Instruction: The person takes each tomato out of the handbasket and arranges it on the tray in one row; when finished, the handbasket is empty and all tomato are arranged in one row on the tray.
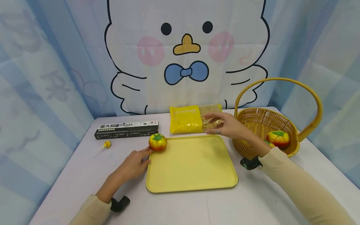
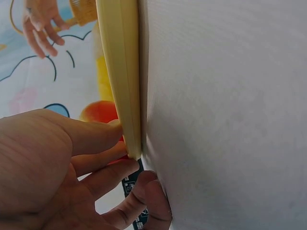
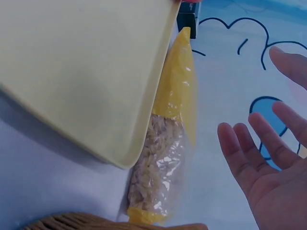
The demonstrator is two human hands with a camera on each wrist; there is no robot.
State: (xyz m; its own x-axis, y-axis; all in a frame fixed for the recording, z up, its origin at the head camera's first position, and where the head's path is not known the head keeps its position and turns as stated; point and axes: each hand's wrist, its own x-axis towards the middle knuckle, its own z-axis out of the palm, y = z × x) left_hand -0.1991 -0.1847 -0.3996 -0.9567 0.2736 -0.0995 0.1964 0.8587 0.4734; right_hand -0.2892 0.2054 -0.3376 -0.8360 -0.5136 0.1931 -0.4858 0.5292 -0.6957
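A red-and-yellow fruit with a green leafy top [image 1: 158,142] sits at the far left corner of a yellow tray [image 1: 191,165]. My left hand [image 1: 135,164] is beside that corner, its fingertips right at the tray's edge and the fruit's lower side. In the left wrist view, the left thumb [image 2: 98,136] lies against the tray's rim, the fruit showing red behind it. My right hand [image 1: 229,125] is in the air with spread fingers, holding nothing. In the head view it overlaps a yellow bag of pasta [image 1: 186,119] with a clear window, standing behind the tray.
On the right stands a wicker basket [image 1: 254,117] with a tall handle, holding similar fruits [image 1: 278,139]. A black-and-white pasta box [image 1: 126,129] lies at the back left, with a lollipop [image 1: 107,144] in front of it. Cartoon-printed curtains [image 1: 185,93] enclose the table.
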